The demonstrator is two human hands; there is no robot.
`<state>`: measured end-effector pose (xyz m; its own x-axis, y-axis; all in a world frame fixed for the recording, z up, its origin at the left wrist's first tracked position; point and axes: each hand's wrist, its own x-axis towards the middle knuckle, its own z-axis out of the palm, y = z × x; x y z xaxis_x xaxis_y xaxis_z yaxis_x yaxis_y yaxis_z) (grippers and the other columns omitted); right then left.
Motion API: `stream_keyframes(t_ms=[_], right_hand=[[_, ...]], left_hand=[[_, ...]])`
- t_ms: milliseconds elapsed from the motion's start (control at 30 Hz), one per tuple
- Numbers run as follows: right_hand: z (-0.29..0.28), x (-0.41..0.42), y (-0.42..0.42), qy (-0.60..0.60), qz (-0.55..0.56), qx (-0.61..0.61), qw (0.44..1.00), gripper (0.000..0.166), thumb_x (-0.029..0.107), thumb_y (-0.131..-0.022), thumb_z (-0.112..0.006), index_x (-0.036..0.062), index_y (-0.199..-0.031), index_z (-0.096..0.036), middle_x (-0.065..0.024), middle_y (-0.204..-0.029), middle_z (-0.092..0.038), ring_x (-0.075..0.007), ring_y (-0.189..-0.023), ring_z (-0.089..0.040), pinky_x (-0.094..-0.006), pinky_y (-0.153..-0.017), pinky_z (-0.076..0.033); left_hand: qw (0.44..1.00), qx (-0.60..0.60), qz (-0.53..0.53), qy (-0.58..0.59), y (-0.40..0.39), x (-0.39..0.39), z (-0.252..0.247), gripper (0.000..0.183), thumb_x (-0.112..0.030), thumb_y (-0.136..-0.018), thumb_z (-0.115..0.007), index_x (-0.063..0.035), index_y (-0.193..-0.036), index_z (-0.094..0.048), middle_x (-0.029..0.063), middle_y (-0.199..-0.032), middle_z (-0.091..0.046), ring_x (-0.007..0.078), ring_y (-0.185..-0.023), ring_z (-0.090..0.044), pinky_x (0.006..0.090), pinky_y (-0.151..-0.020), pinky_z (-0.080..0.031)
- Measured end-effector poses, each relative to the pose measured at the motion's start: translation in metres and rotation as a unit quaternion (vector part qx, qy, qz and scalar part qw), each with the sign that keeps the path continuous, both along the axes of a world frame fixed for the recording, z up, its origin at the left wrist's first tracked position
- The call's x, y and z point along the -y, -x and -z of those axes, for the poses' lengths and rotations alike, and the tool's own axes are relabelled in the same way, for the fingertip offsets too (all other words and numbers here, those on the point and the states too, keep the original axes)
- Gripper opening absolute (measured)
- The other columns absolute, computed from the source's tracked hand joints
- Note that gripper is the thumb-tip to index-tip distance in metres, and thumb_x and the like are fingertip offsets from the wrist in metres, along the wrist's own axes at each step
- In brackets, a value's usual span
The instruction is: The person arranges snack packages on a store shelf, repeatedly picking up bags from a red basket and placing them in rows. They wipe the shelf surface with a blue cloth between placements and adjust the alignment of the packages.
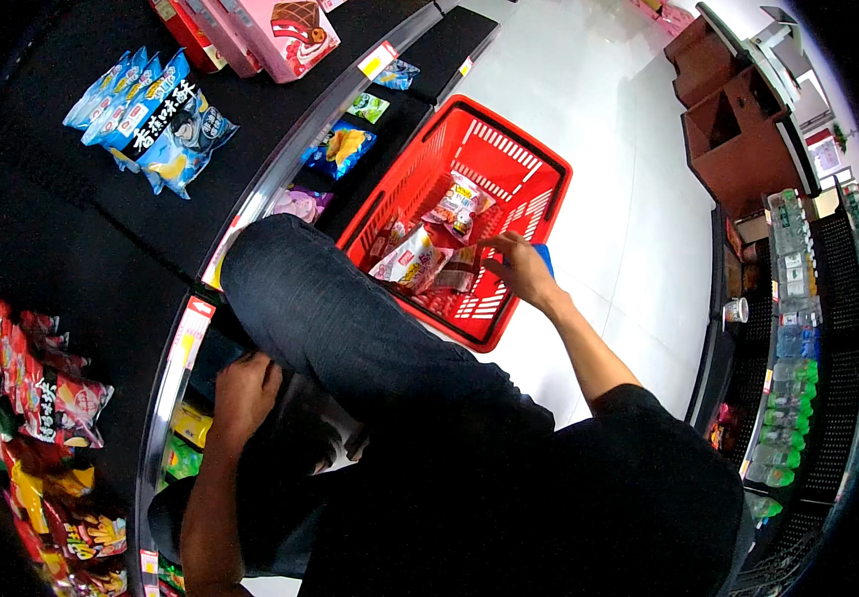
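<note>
A red plastic shopping basket (523,143) with slotted walls rests on the floor beside the shelf. In it lie several snack bags, among them a white-and-pink bag (413,260) and another printed bag (461,205). My right hand (520,270) is over the basket's near right side, fingers apart, with nothing visible in its grasp. Just behind this hand shows a blue object (544,257), mostly hidden. My left hand (246,392) hangs with curled fingers by my bent knee (288,257), close to the shelf's front edge; its palm is hidden.
At left, a black shelf (49,246) carries blue snack bags (176,142), red snack bags (64,399) and pink boxes (291,37). Lower tiers hold a blue chip bag (341,149) and other packets. Across the white floor (623,201) stand bottled drinks (788,403) and a brown counter (743,142).
</note>
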<state>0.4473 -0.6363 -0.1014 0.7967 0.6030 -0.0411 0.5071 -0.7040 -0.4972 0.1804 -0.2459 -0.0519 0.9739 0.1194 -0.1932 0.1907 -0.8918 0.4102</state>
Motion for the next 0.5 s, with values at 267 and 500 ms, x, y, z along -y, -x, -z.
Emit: stream_keyframes(t_ms=[267, 500], right_hand=[[0.084, -0.050, -0.029, -0.113, 0.007, -0.124, 0.986, 0.038, 0.013, -0.094, -0.064, 0.0007, -0.128, -0.055, -0.0156, -0.119, -0.064, -0.0243, -0.107, -0.063, -0.0352, -0.094, -0.051], [0.105, -0.089, -0.038, -0.215, 0.026, -0.162, 0.963, 0.037, 0.014, -0.092, -0.064, -0.0003, -0.125, -0.058, -0.0166, -0.118, -0.065, -0.0270, -0.108, -0.063, -0.0368, -0.094, -0.050]], left_hand=[[0.999, -0.051, -0.012, -0.003, 0.000, -0.005, 0.005, 0.017, -0.014, -0.087, -0.062, 0.0018, -0.092, -0.064, 0.0231, -0.089, -0.066, 0.0395, -0.084, -0.066, 0.0464, -0.076, -0.052], [0.996, -0.091, -0.002, -0.011, 0.000, -0.004, 0.010, 0.018, -0.016, -0.085, -0.065, 0.0012, -0.090, -0.064, 0.0227, -0.089, -0.066, 0.0386, -0.085, -0.066, 0.0467, -0.077, -0.052]])
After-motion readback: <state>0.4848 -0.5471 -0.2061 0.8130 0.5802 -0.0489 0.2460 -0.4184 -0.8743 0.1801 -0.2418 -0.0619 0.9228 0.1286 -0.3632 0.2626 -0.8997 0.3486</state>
